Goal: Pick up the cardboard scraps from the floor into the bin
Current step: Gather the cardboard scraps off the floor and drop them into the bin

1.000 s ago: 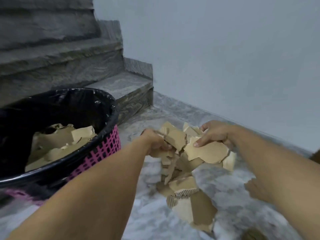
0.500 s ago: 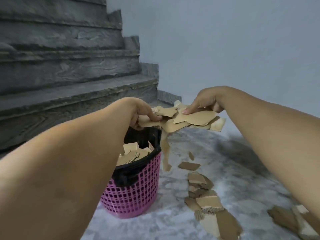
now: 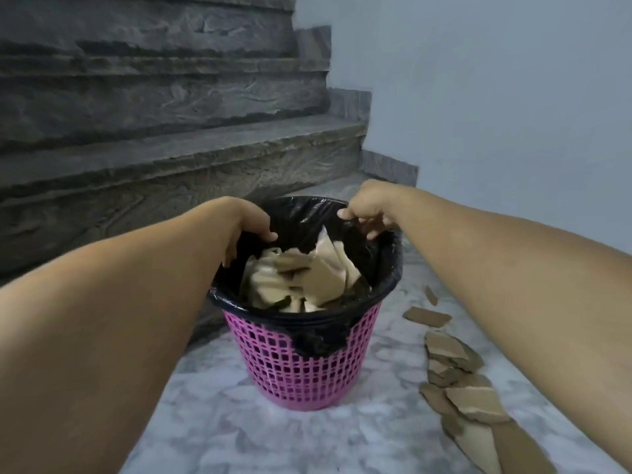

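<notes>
Now I have both hands over the 1 pink bin (image 3: 302,364) at frame centre; left hand (image 3: 248,230) and right hand (image 3: 366,212) loosely curled, each grip holding nothing. Cardboard scraps (image 3: 301,278) fill it. Next: gather the floor scraps (image 3: 458,374), roughly 8, lower right.

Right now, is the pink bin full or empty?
Partly full. The pink bin holds a heap of cardboard scraps that stays below its black-lined rim.
</notes>
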